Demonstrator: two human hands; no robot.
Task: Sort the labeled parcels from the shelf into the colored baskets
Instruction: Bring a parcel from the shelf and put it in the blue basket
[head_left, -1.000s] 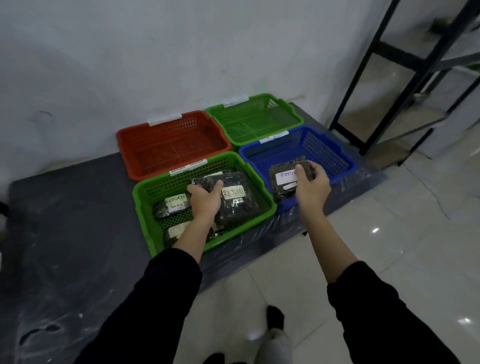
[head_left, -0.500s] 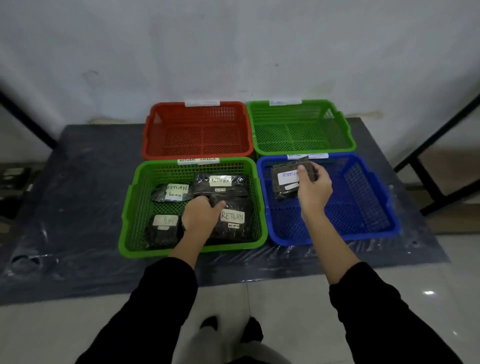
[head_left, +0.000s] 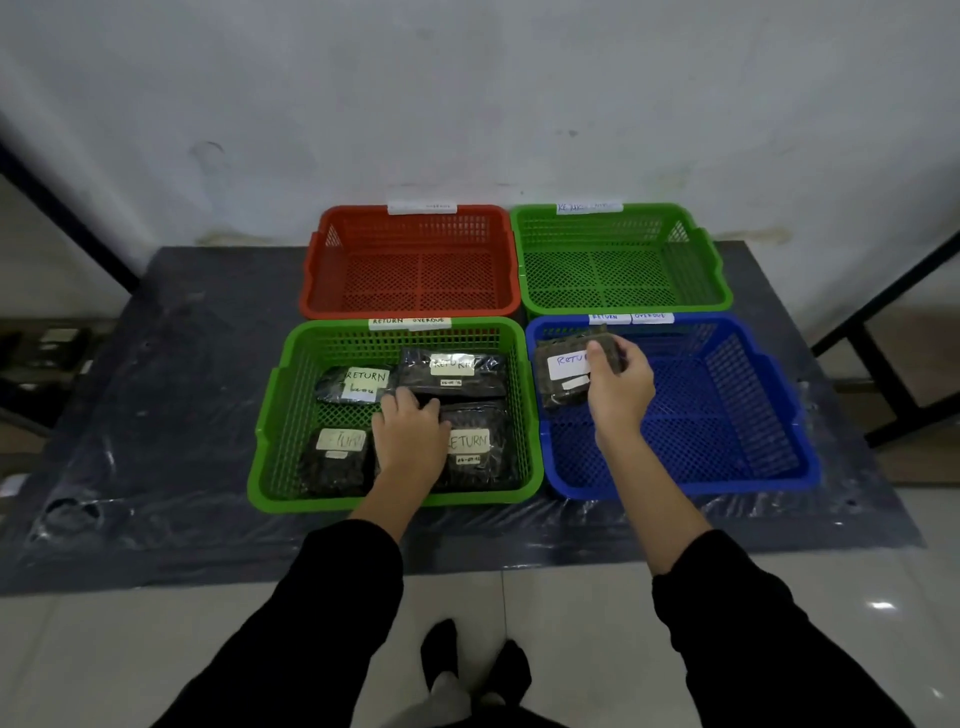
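Four mesh baskets stand in a two-by-two block. The near green basket (head_left: 389, 501) holds several dark parcels with white RETURN labels; one of them (head_left: 478, 447) lies at its near right. My left hand (head_left: 410, 436) lies palm down inside this basket, fingers curled at that parcel's corner; whether it grips is unclear. My right hand (head_left: 618, 395) pinches another dark labeled parcel (head_left: 563, 374) above the far left corner of the blue basket (head_left: 685, 488). No parcels lie in the red basket (head_left: 410, 312) or the far green basket (head_left: 623, 306).
The baskets sit on a low platform wrapped in black plastic sheet (head_left: 156, 415) against a white wall. Black metal shelf legs (head_left: 883, 338) rise at the right, and a black bar (head_left: 62, 218) slants at the left. My feet (head_left: 467, 660) stand on pale floor tiles.
My left hand lowered its RETURN parcel flat into the near green basket. My right hand kept its parcel over the blue basket. The view swung to face the baskets squarely.
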